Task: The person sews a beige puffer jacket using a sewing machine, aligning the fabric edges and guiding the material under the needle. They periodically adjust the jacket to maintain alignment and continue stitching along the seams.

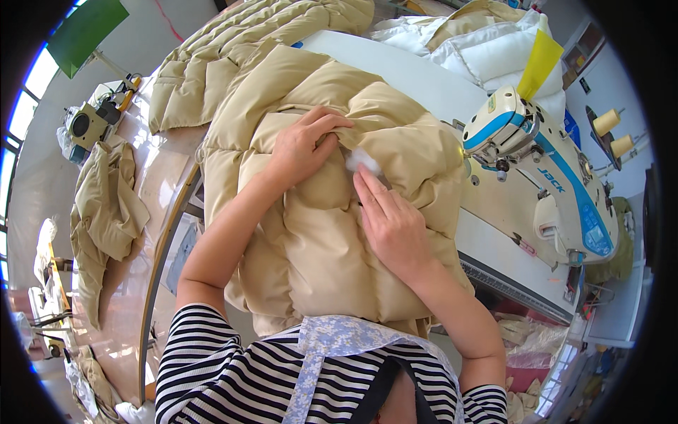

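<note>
A beige quilted padded jacket (325, 233) lies across the table edge and over my lap. My left hand (300, 146) is closed on its fabric, with thumb and fingers pinching a fold near a seam. Just right of that, a small tuft of white filling (361, 161) shows at the seam. My right hand (390, 225) has its first two fingers extended together, their tips pressed on the tuft. Its thumb is mostly hidden, and so is any opening in the seam.
A white and blue sewing machine (547, 169) stands at the right, with thread cones (613, 133) behind it. Small thread snips (523, 244) lie on its table. More beige quilted fabric (205, 78) and a white padded piece (487, 49) lie at the back. Loose beige cloth (106, 212) hangs left.
</note>
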`<state>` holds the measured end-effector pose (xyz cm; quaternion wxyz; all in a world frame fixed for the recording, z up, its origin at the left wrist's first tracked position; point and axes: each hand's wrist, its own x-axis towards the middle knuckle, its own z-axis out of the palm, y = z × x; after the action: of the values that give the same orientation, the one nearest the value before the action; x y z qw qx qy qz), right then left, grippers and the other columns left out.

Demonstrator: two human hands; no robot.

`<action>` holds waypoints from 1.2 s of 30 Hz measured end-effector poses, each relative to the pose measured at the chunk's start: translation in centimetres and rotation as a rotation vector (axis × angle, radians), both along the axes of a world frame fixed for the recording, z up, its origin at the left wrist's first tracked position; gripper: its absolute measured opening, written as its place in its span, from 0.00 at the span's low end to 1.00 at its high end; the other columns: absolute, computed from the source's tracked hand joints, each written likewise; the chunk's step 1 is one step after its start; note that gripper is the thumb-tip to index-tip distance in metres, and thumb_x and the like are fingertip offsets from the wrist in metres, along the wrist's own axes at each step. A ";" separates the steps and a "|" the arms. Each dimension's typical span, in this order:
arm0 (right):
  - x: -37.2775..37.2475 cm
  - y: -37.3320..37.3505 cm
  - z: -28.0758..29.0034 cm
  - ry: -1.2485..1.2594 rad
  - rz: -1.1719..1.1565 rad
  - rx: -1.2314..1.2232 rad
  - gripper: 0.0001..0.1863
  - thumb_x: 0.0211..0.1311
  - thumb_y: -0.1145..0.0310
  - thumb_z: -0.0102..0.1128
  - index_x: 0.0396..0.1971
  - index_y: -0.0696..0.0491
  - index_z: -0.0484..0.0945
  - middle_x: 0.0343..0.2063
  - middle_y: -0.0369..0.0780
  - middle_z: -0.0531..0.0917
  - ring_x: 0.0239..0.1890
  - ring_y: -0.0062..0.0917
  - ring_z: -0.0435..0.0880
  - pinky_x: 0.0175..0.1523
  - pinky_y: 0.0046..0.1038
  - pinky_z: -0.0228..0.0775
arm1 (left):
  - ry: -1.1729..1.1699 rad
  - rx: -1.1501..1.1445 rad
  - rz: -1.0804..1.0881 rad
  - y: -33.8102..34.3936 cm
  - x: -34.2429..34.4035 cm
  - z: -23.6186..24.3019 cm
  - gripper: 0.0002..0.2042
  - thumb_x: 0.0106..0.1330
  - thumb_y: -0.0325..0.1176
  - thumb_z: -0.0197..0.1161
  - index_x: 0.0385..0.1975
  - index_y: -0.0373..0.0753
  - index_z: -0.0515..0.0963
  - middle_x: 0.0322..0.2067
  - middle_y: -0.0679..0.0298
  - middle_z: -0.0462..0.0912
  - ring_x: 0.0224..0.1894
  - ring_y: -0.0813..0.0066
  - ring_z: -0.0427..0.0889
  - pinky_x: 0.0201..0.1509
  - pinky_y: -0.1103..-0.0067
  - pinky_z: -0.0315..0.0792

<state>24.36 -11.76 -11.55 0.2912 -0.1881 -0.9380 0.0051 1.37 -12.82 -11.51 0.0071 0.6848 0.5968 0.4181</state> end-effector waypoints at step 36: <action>4.0 4.0 -0.1 0.006 -0.200 0.015 0.13 0.45 0.75 0.67 0.31 0.50 0.75 0.28 0.35 0.76 0.36 0.30 0.75 0.44 0.32 0.65 | 0.144 0.086 -0.150 0.2 -1.3 -0.7 0.17 0.54 0.16 0.57 0.43 0.41 0.80 0.46 0.66 0.82 0.53 0.63 0.79 0.61 0.68 0.73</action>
<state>28.37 -7.73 -11.70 0.2945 -0.2787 -0.9136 -0.0305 0.06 -12.58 -12.17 -0.0340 0.7554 0.5244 0.3915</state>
